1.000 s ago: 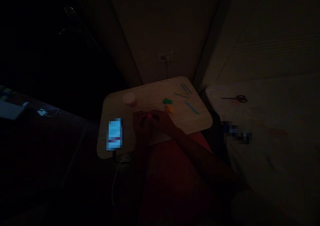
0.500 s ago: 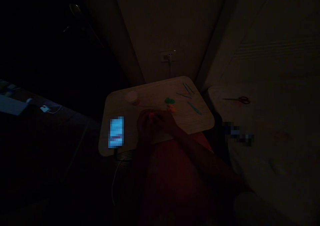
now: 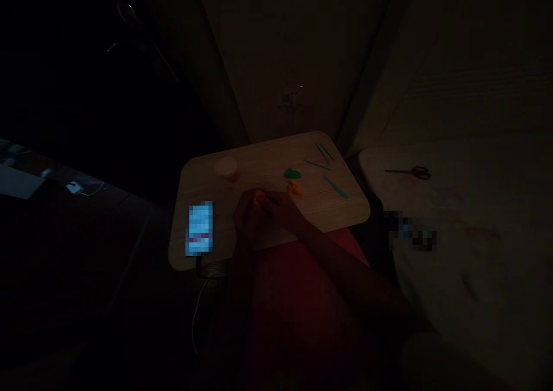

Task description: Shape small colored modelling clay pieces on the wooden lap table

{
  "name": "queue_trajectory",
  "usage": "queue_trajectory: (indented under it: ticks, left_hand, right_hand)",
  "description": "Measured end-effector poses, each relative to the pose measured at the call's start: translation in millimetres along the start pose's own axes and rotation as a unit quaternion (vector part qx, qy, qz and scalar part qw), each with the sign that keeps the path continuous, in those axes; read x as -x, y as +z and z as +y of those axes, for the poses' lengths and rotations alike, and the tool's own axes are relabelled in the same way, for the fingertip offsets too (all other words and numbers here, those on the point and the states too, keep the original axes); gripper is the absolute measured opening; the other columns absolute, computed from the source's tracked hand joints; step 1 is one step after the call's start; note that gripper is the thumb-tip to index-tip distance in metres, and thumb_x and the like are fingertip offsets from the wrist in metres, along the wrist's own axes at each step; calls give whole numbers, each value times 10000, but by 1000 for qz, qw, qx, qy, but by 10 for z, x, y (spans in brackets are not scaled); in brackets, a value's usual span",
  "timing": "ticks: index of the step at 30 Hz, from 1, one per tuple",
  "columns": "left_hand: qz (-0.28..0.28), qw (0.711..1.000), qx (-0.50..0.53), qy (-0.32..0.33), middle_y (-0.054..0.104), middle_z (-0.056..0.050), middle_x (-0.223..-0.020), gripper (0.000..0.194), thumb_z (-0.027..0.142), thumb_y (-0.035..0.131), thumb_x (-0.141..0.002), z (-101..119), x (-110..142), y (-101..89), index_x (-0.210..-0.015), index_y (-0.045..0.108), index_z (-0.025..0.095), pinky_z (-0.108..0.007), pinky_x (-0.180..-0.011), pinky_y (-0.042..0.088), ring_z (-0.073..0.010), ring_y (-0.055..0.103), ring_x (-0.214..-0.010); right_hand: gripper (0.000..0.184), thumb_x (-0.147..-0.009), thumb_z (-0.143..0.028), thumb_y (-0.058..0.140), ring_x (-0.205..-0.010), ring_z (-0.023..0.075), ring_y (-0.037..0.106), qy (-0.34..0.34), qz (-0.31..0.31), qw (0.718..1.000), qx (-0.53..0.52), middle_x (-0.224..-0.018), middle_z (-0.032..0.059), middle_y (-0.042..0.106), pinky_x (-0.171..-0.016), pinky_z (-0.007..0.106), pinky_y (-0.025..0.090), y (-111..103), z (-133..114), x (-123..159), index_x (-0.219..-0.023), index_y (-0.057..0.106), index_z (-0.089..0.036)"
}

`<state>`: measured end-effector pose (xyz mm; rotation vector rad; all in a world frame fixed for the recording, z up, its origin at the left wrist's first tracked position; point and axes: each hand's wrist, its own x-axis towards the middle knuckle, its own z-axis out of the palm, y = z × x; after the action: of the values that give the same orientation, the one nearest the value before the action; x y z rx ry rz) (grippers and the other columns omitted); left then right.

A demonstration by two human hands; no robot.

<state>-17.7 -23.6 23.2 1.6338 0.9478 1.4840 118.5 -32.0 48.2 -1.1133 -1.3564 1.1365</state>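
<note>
Close together over the front of a small wooden table (image 3: 268, 155), my two hands meet around a small red lump of modelling clay (image 3: 259, 197). My left hand (image 3: 245, 218) curls around it from the left. From the right, the fingers of my right hand (image 3: 281, 209) press against it. Dim light hides most of the fingers. Just beyond my right hand lie an orange clay lump (image 3: 296, 188) and a green one (image 3: 292, 174). A round tub with a pale lid (image 3: 227, 167) stands behind my left hand.
A blue plastic knife (image 3: 336, 187) and several thin blue sticks (image 3: 317, 164) lie at the table's right. A lit phone (image 3: 199, 230) with a cable is at the left. Scissors (image 3: 415, 173) rest on a pale surface to the right. A wall socket (image 3: 290, 98) holds a plug.
Both hands stay around the red clay, with the fingers shifting slightly. The view has moved a little, and the table looks slightly brighter.
</note>
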Motion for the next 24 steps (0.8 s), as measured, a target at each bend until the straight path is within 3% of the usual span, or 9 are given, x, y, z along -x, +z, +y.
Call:
queue_trajectory:
  ticks: [6, 11, 18, 24]
  left_hand:
    - [26, 1000, -5, 2, 736, -86, -1032, 385, 575, 645, -966, 39, -4, 27, -1031, 754, 212, -356, -883, 572, -228, 699, -975]
    - [53, 998, -44, 4, 737, -71, -983, 354, 519, 603, -1008, 60, 21, 40, -985, 757, 201, -343, -873, 557, -212, 688, -942]
    - [64, 992, -105, 34, 761, -85, -1055, 371, 520, 571, -1025, 96, 34, 39, -1065, 766, 207, -390, -928, 555, -230, 700, -997]
    - [52, 985, -149, 73, 770, -96, -1071, 420, 529, 517, -1042, 84, 18, 32, -1058, 788, 208, -415, -958, 554, -240, 708, -1026]
  right_hand:
    - [589, -896, -731, 601, -652, 132, 537, 4, -9, 1000, -5, -690, 16, 621, -592, 251, 413, 28, 67, -6, -831, 733, -160]
    - [552, -952, -669, 560, -683, 142, 583, 6, -14, 999, -33, -695, 19, 647, -639, 250, 462, 36, -16, 21, -916, 784, -166]
    - [381, -958, -515, 622, -805, 167, 654, -35, -4, 999, 1, -857, 39, 745, -763, 280, 513, 17, -75, 35, -954, 784, -170]
    - [299, -966, -436, 611, -832, 177, 660, -37, 1, 999, -13, -905, 50, 747, -780, 291, 527, 21, -28, 24, -944, 743, -168]
